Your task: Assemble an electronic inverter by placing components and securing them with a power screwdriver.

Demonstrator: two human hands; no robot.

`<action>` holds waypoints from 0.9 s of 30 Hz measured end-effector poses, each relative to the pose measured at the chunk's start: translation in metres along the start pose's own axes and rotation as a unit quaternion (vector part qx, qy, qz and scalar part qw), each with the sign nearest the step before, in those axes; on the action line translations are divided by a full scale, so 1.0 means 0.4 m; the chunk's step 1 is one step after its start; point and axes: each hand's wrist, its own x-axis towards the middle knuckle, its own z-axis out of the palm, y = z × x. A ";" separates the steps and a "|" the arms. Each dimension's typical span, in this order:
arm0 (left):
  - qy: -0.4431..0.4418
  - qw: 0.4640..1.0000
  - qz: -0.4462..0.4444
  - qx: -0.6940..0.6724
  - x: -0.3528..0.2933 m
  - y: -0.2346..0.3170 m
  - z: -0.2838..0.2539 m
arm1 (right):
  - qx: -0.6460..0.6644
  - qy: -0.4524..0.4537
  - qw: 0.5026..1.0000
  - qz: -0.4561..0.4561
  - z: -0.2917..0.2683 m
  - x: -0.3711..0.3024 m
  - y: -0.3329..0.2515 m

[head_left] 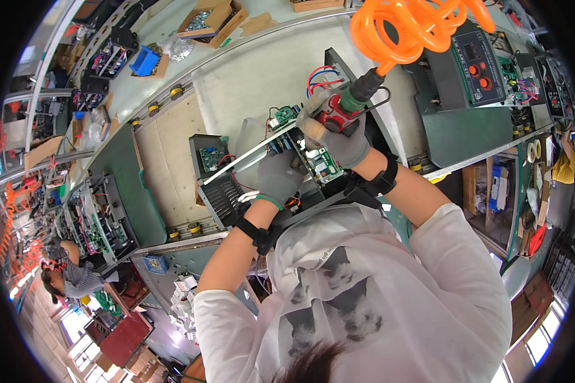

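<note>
My right hand, in a grey glove, is closed around a red and green air screwdriver. An orange coiled hose runs up from the tool's dark end. Below it is an open black metal equipment housing with green circuit boards and loose wires inside. My left hand, gloved too, reaches into the housing beside the boards with its fingers curled; what its fingertips hold is hidden. A pale metal strip slants across the housing. Red and blue wires stick up at its far side.
A closed unit with orange knobs stands on a green pallet to the right. Another green pallet lies left, near open housings. Beyond the line are a blue bin and screw boxes. A co-worker is far left.
</note>
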 end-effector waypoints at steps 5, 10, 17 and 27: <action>0.030 0.999 0.015 -0.002 -0.001 0.010 -0.005 | -0.081 -0.049 0.995 -0.040 0.019 -0.005 -0.003; 0.079 0.995 0.068 -0.008 0.012 -0.061 0.061 | -0.231 -0.119 0.962 -0.085 0.052 0.017 0.024; 0.081 0.994 0.068 -0.003 0.019 -0.061 0.054 | -0.208 -0.145 0.967 -0.026 0.048 0.016 0.019; 0.125 0.990 0.032 -0.055 0.033 -0.055 0.070 | -0.229 -0.131 0.964 -0.020 0.067 0.025 0.014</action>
